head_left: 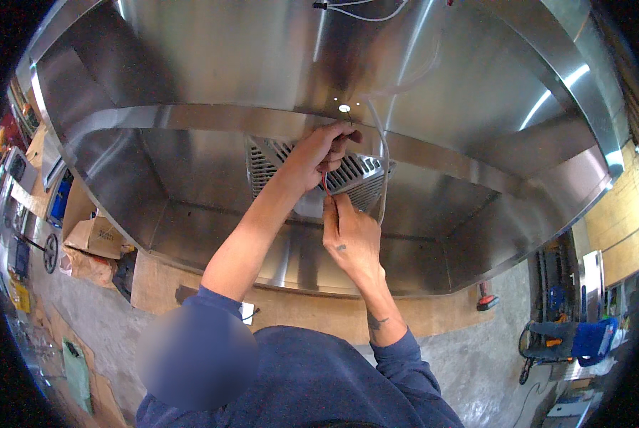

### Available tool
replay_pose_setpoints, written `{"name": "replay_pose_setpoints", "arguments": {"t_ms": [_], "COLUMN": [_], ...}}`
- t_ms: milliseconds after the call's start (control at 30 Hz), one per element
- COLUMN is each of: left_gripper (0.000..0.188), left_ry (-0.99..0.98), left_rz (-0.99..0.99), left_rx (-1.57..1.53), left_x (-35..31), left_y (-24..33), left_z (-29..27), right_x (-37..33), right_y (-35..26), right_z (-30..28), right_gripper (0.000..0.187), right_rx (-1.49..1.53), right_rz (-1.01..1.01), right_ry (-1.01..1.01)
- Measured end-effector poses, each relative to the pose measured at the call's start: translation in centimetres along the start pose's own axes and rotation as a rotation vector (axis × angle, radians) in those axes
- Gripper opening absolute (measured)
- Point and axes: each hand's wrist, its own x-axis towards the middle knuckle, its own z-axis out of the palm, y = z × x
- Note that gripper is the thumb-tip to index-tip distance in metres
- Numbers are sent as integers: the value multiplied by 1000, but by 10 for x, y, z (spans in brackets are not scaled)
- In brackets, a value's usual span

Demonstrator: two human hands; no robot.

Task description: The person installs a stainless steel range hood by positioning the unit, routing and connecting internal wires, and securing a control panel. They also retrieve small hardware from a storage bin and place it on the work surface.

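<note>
Inside the steel hood [191,164], the vent grille [355,175] sits at the centre of the back wall. The left hand [319,153] lies on the grille, the right hand [351,239] just below it, a wire [326,184] between them. Cardboard boxes [95,239] lie left of the hood.

Navy sleeves pushed up — tattooed right forearm.

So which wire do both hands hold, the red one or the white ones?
The red wire, pinched between left hand and right hand; the white wires hang untouched.
</note>
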Motion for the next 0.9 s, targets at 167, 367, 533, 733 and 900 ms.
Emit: {"name": "replay_pose_setpoints", "arguments": {"t_ms": [167, 367, 533, 733, 900], "left_gripper": [27, 34, 32, 33, 34], "left_ry": [19, 28, 165, 153, 141], "left_rz": [-30, 51, 102, 128, 141], "left_rx": [-55, -121, -73, -48, -115], "left_x": [14, 32, 13, 0, -12], "left_y": [0, 4, 2, -2, -5], "left_z": [-11, -22, -10, -14, -14], "right_x": [12, 37, 49, 40, 28], "right_y": [5, 15, 27, 21, 22], "right_z": [7, 12, 15, 7, -4], "right_gripper": [19, 14, 14, 13, 11], "right_rx": [-17, -69, -71, -38, 26], "right_rz": [19, -110, -130, -69, 6], "right_ry": [-17, 113, 149, 104, 52]}}
